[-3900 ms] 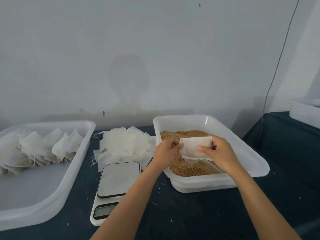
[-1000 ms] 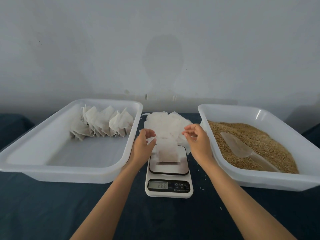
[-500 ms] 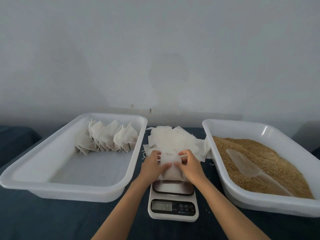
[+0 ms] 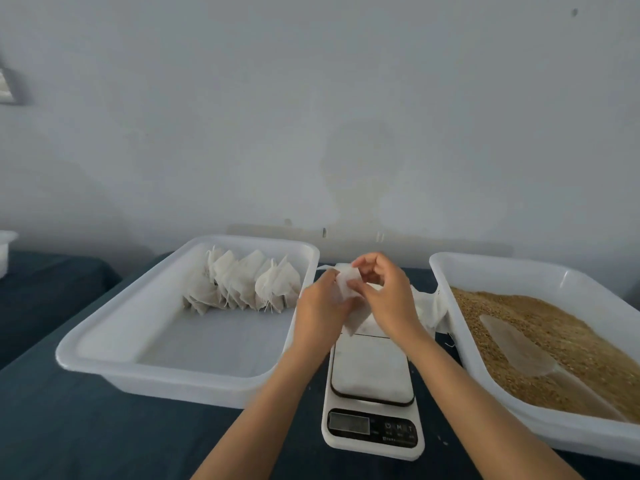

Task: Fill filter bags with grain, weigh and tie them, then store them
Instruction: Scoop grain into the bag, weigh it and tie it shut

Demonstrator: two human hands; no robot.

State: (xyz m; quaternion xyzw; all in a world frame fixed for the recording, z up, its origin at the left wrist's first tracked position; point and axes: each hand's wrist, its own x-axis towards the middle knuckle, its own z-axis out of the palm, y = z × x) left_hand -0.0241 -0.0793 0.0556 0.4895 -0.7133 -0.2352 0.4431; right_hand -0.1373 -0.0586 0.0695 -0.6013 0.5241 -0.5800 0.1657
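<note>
A pale grey wall (image 4: pixel 311 98) fills the upper half of the view, lit softly and evenly. It carries a faint darker stain (image 4: pixel 360 157) near its middle and a small dark speck (image 4: pixel 575 12) toward the top right corner. At the wall's far left edge hangs part of a framed thing (image 4: pixel 7 86), cut off. Below the wall stands a table covered with dark blue cloth (image 4: pixel 86 431).

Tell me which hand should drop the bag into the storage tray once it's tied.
Probably the left hand. It grips the filter bag right beside the storage tray, where the tied bags sit. The right hand would have to cross over it.
</note>
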